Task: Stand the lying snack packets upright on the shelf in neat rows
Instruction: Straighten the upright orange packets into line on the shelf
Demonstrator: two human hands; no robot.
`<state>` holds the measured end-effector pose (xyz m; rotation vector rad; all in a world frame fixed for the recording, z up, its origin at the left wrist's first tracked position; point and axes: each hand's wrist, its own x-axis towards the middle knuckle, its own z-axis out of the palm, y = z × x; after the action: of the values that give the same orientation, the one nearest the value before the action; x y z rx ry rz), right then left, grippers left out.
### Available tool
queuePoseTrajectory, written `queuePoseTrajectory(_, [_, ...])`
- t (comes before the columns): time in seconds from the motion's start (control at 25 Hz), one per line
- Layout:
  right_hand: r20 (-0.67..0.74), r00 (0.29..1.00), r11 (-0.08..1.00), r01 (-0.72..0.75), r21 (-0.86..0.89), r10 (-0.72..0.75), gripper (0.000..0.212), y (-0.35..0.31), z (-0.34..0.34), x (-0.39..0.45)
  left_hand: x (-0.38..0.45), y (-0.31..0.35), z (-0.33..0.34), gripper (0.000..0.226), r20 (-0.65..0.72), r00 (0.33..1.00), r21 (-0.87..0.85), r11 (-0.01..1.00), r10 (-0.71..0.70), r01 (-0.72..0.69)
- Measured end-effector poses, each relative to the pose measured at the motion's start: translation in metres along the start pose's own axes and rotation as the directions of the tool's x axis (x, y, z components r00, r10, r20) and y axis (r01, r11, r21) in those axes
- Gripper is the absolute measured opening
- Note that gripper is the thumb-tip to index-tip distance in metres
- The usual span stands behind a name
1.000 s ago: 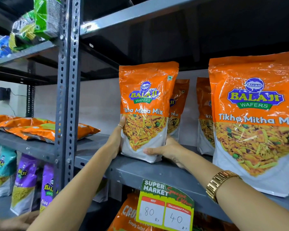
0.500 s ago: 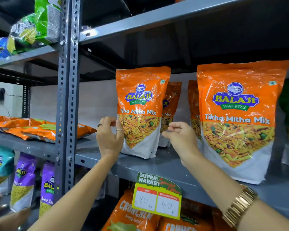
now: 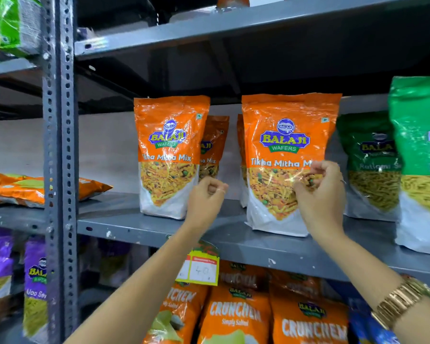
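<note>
Two orange Tikha Mitha Mix packets stand upright at the front of the grey shelf (image 3: pixel 144 225): the left packet (image 3: pixel 170 150) and the right packet (image 3: pixel 283 145). More orange packets (image 3: pixel 215 145) stand behind them. My left hand (image 3: pixel 205 201) hovers between the two front packets, fingers curled into a loose fist, holding nothing. In front of the right packet's lower right part, my right hand (image 3: pixel 319 197) is curled with nothing in it. Several orange packets (image 3: pixel 23 189) lie flat on the adjoining shelf to the left.
A perforated steel post (image 3: pixel 60 157) separates the two shelf bays. Green Ratlami Sev packets (image 3: pixel 372 170) stand upright at the right. A yellow price tag (image 3: pixel 201 268) hangs from the shelf edge. Crunchem packets (image 3: pixel 236 316) and purple packets (image 3: pixel 35 281) fill the shelf below.
Both hands let go of the left orange packet, which stays upright. They moved to the right and closed; the right hand is now in front of the right packet.
</note>
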<state>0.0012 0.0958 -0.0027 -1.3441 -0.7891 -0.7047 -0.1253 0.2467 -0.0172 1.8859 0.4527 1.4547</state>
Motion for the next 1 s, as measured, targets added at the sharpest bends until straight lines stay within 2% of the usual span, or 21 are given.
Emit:
queuePoseTrajectory(0.04, [0.007, 0.998, 0.997, -0.058, -0.048, 0.058, 0.045, 0.011, -0.004, 0.002, -0.002, 0.000, 0.013, 0.017, 0.110, 0.987, 0.000, 0.993, -0.115, 0.116])
queuePoseTrajectory(0.08, [0.050, 0.983, 0.981, -0.175, -0.079, 0.179, 0.055, 0.021, -0.006, 0.003, -0.003, -0.002, 0.024, 0.032, 0.220, 0.954, 0.054, 0.979, -0.205, 0.198])
queuePoseTrajectory(0.12, [0.124, 0.934, 0.941, -0.327, -0.089, 0.336, 0.065, 0.030, -0.006, 0.005, -0.004, -0.001, 0.033, 0.045, 0.321, 0.909, 0.120, 0.963, -0.267, 0.241])
queuePoseTrajectory(0.2, [0.310, 0.763, 0.815, -0.574, -0.078, 0.567, 0.073, 0.039, -0.003, 0.007, -0.003, 0.005, 0.044, 0.057, 0.472, 0.826, 0.173, 0.952, -0.307, 0.254])
queuePoseTrajectory(0.24, [0.386, 0.704, 0.780, -0.622, -0.071, 0.597, 0.072, 0.042, 0.000, 0.007, -0.002, 0.008, 0.046, 0.059, 0.513, 0.801, 0.167, 0.951, -0.308, 0.259])
queuePoseTrajectory(0.28, [0.424, 0.685, 0.775, -0.629, -0.066, 0.592, 0.070, 0.043, 0.002, 0.006, -0.002, 0.008, 0.048, 0.058, 0.534, 0.787, 0.158, 0.951, -0.308, 0.265])
queuePoseTrajectory(0.48, [0.505, 0.697, 0.840, -0.529, -0.115, 0.509, 0.066, 0.047, 0.002, 0.003, -0.001, 0.000, 0.047, 0.041, 0.482, 0.820, 0.165, 0.951, -0.309, 0.261])
queuePoseTrajectory(0.68, [0.592, 0.678, 0.871, -0.482, -0.091, 0.437, 0.067, 0.050, 0.006, 0.002, 0.001, -0.010, 0.046, 0.045, 0.365, 0.868, 0.181, 0.940, -0.337, 0.289])
queuePoseTrajectory(0.88, [0.599, 0.667, 0.864, -0.497, -0.085, 0.443, 0.063, 0.046, 0.005, 0.000, 0.005, -0.016, 0.047, 0.047, 0.356, 0.855, 0.124, 0.926, -0.377, 0.356])
queuePoseTrajectory(0.92, [0.584, 0.682, 0.865, -0.497, -0.071, 0.440, 0.066, 0.045, 0.004, -0.001, 0.005, -0.016, 0.047, 0.045, 0.350, 0.859, 0.109, 0.927, -0.375, 0.360])
queuePoseTrajectory(1.0, [0.449, 0.801, 0.901, -0.433, -0.023, 0.396, 0.070, 0.041, -0.001, -0.001, 0.001, -0.014, 0.046, 0.039, 0.270, 0.899, 0.042, 0.937, -0.344, 0.346])
